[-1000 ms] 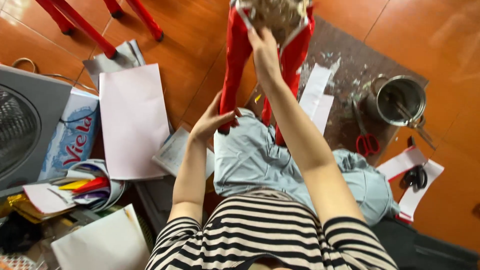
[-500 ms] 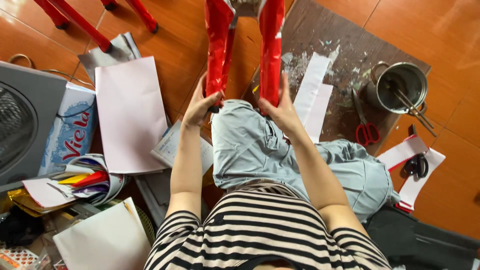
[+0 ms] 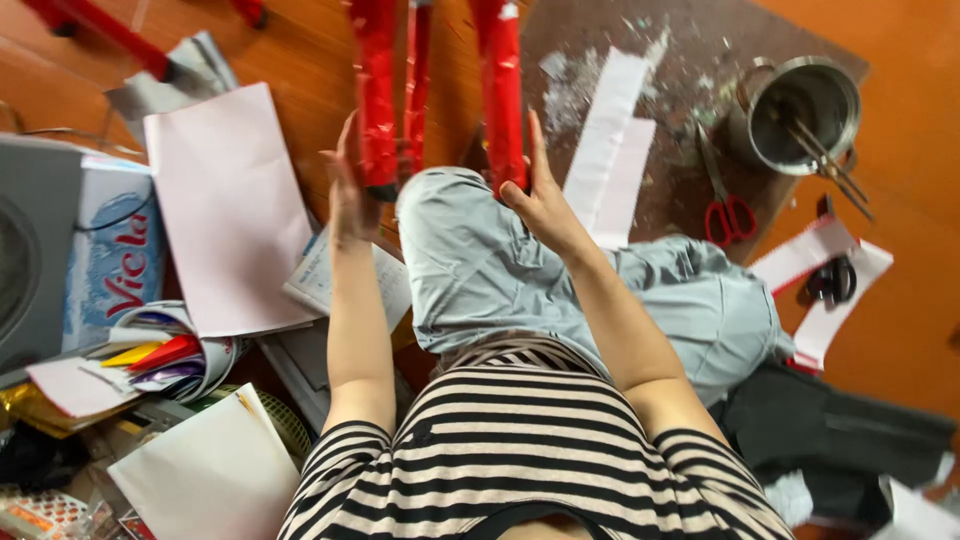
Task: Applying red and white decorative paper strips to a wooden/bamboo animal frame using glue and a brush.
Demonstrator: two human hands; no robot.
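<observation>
Hands: left hand (image 3: pixel 350 190) lies flat, fingers straight, against the outer side of the left red leg (image 3: pixel 377 95); right hand (image 3: pixel 540 195) presses open-palmed on the outer side of the right red leg (image 3: pixel 500 90). Neither fist is closed.
Red-wrapped frame: held between both palms, its lower ends at the person's knee, top cut off by the upper edge.
Left of grip: pink paper sheet (image 3: pixel 225 210), close by.
Right of grip: white strips (image 3: pixel 610 140), then scissors (image 3: pixel 725 205) and metal pot (image 3: pixel 805 110), well apart.
Room: bare orange floor shows only at far right.
</observation>
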